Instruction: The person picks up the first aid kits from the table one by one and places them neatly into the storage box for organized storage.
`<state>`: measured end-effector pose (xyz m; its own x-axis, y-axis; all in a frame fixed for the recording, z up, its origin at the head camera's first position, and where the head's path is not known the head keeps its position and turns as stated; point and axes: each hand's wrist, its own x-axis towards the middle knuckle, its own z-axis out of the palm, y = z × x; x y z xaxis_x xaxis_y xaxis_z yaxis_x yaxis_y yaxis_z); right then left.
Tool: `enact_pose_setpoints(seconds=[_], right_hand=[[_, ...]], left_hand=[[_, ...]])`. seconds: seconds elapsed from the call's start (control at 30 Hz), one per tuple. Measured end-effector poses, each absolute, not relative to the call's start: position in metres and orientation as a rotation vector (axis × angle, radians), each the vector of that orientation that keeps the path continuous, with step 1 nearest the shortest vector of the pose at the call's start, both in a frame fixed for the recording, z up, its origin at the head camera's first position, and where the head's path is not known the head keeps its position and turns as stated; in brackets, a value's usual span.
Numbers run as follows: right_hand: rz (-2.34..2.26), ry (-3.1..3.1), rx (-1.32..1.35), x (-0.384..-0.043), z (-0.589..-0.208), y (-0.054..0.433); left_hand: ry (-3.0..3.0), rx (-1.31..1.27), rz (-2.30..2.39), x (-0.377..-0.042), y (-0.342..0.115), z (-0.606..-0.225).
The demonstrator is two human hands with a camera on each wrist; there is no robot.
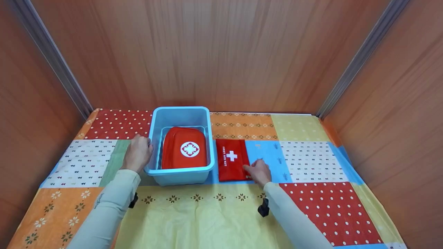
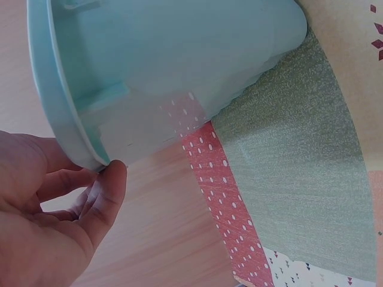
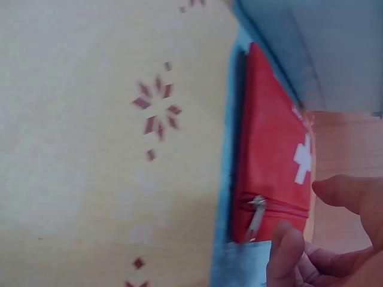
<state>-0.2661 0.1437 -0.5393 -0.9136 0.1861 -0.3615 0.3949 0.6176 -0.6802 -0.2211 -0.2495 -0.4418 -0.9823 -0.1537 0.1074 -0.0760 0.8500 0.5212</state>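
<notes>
A light blue plastic bin [image 1: 180, 175] stands left of centre. Inside it lies a red first aid case [image 1: 169, 152] with a white round cross emblem. My left hand [image 1: 137, 152] pinches the bin's left rim between thumb and curled fingers, also seen in the left wrist view [image 2: 60, 209]. Right of the bin, a flat red first aid pouch [image 1: 228, 169] lies on the cloth, its zipper [image 3: 257, 209] showing in the right wrist view. At the pouch's right edge is my right hand [image 1: 259, 171], thumb and fingers apart with a gap between them.
A patchwork-patterned cloth [image 1: 207, 218] covers the table. Wood-grain panels [image 1: 228, 55] rise behind it and on both sides, with metal strips [image 1: 363, 58] at the corners. The bin's right wall stands close beside the pouch.
</notes>
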Motion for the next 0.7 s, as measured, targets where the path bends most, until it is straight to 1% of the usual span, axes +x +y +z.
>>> enact_pose_setpoints(seconds=[0.2, 0.5, 0.7], right_hand=[[-1.115, 2.619, 0.487, -0.261, -0.552, 0.143], [-1.042, 2.64, 0.486, -0.262, -0.555, 0.14], [-1.112, 2.555, 0.516, -0.264, -0.553, 0.14]], left_hand=[[-2.883, 0.19, -0.83, -0.221, -0.249, -0.442], [-2.894, 0.211, -0.832, -0.223, -0.249, -0.441], [-2.9, 0.221, -0.847, -0.223, -0.249, -0.441]])
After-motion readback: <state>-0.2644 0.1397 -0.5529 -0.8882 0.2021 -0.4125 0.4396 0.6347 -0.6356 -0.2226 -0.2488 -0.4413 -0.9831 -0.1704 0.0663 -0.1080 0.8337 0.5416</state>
